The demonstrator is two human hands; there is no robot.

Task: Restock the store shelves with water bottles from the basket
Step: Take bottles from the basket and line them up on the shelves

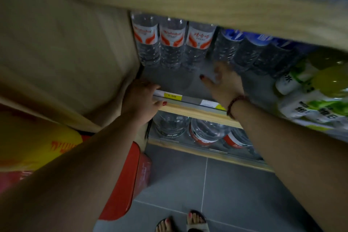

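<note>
- On the middle shelf (169, 79), far left, three red-label water bottles (172, 39) stand upright in a row at the back. Blue-label bottles (258, 49) stand to their right.
- Near part of that shelf, in front of the red-label row, is bare grey board. Restock looks partly done at best, with room for more rows.
- Right hand (224, 83) reaches into the shelf with fingers spread and holds nothing. Its fingertips are near the base of the leftmost blue-label bottle; blur hides whether they touch.
- Left hand (143, 98) holds the shelf edge (192, 110) at its left end, fingers on top and thumb on the front, just beside the yellow price tag (170, 95).
- Neither hand carries a bottle.
- Red basket (122, 184) sits on the floor, near left, partly under the left forearm. Its inside is hidden, so I cannot tell how many bottles remain.
- Lower shelf (188, 149) holds larger bottles (207, 132); green-label bottles (310, 100) sit at the right.
- Likely left to do: fetch bottles from the basket and fill the bare front space.
</note>
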